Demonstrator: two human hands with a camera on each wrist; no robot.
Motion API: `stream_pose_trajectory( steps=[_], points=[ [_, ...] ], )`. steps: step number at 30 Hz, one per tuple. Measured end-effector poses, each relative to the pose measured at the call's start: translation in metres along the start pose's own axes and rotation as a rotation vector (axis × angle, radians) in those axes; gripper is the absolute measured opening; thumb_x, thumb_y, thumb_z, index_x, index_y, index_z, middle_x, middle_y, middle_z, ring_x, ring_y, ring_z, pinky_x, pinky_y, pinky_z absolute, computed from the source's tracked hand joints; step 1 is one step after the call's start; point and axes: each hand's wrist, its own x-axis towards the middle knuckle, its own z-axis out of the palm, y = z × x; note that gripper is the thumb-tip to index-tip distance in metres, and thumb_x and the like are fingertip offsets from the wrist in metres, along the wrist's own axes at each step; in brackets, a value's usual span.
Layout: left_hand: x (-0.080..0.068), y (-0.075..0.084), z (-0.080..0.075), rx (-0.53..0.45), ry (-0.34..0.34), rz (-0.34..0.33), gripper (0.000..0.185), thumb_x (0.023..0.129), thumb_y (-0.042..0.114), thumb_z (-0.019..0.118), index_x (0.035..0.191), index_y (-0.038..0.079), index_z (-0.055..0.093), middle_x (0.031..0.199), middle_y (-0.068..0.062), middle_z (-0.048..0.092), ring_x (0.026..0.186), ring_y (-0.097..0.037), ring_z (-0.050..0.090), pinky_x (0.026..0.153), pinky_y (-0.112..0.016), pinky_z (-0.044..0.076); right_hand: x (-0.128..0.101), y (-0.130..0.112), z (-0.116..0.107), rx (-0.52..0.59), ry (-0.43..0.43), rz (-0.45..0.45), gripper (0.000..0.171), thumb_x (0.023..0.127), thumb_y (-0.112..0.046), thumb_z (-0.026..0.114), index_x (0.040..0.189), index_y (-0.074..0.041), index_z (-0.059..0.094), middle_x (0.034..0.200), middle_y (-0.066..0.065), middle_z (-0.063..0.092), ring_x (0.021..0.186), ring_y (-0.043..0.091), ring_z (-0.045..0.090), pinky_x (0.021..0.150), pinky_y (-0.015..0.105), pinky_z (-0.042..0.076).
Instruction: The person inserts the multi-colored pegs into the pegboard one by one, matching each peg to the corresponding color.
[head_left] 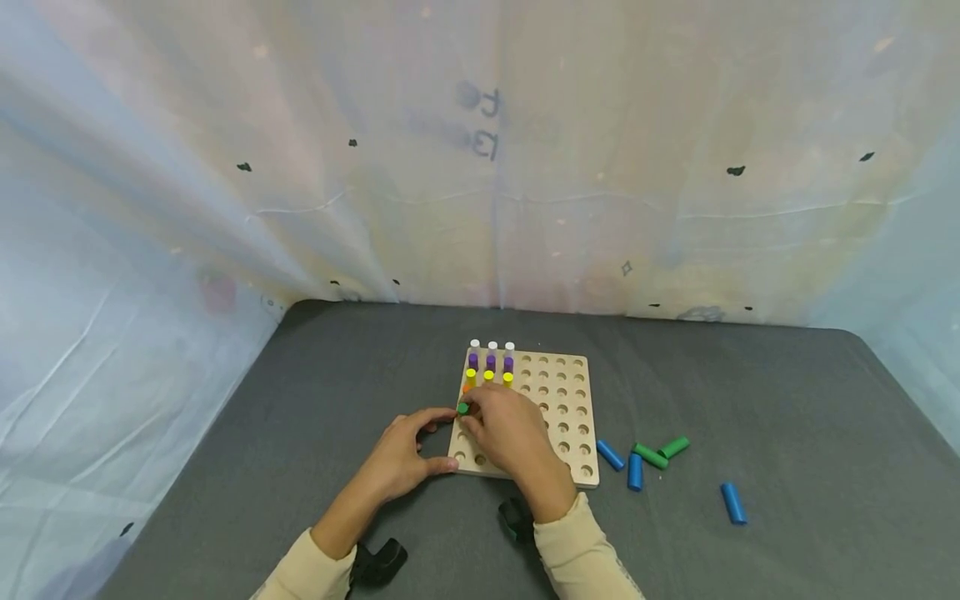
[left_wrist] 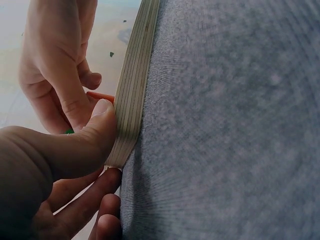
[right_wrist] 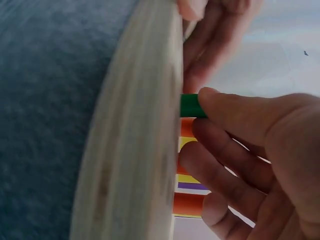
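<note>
A wooden pegboard (head_left: 566, 400) with rows of round holes lies on the grey surface. My right hand (head_left: 513, 429) pinches a green peg (right_wrist: 190, 105) between thumb and finger. The peg stands upright at the board's left column, its lower end against or in a hole. My left hand (head_left: 401, 454) holds the board's near left corner, thumb at the near edge and fingers along the left side. Behind the right hand stand white pegs (head_left: 492, 346), purple pegs (head_left: 491, 363) and yellow pegs (head_left: 488, 376). Orange pegs (right_wrist: 189, 203) are partly hidden by the right hand's fingers.
Loose blue pegs (head_left: 635, 472) and green pegs (head_left: 649, 456) lie right of the board, with another blue peg (head_left: 733, 503) farther right. A pale, marked curtain (head_left: 600, 233) hangs behind the grey table (head_left: 360, 358).
</note>
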Motion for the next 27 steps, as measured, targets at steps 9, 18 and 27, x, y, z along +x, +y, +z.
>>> stream_pose_trajectory(
  steps=[9, 18, 27],
  points=[
    [-0.001, 0.002, -0.002, 0.006, -0.001, -0.006, 0.062, 0.071, 0.024, 0.089, 0.129, 0.026, 0.065, 0.120, -0.003, 0.066, 0.110, -0.020, 0.056, 0.086, -0.040, 0.051, 0.001, -0.003, 0.000, -0.040, -0.003, 0.008, 0.016, 0.087, -0.027, 0.077, 0.101, -0.018, 0.076, 0.089, -0.003, 0.069, 0.075, 0.012, 0.064, 0.065, 0.031, 0.050],
    [-0.001, 0.001, -0.001, 0.014, -0.001, -0.007, 0.062, 0.072, 0.024, 0.089, 0.129, 0.027, 0.065, 0.121, -0.003, 0.066, 0.109, -0.020, 0.055, 0.086, -0.039, 0.051, -0.002, -0.002, -0.008, -0.051, -0.043, -0.009, 0.022, 0.088, -0.023, 0.076, 0.109, -0.018, 0.076, 0.092, -0.002, 0.073, 0.078, 0.013, 0.065, 0.065, 0.030, 0.050],
    [0.000, 0.000, 0.000, 0.022, 0.004, -0.008, 0.061, 0.071, 0.024, 0.090, 0.128, 0.027, 0.066, 0.119, -0.004, 0.065, 0.107, -0.020, 0.055, 0.086, -0.040, 0.051, -0.025, 0.008, -0.046, -0.006, -0.073, 0.097, 0.028, 0.091, -0.031, 0.073, 0.116, -0.019, 0.075, 0.108, -0.002, 0.074, 0.082, 0.009, 0.066, 0.065, 0.029, 0.050]
  ],
)
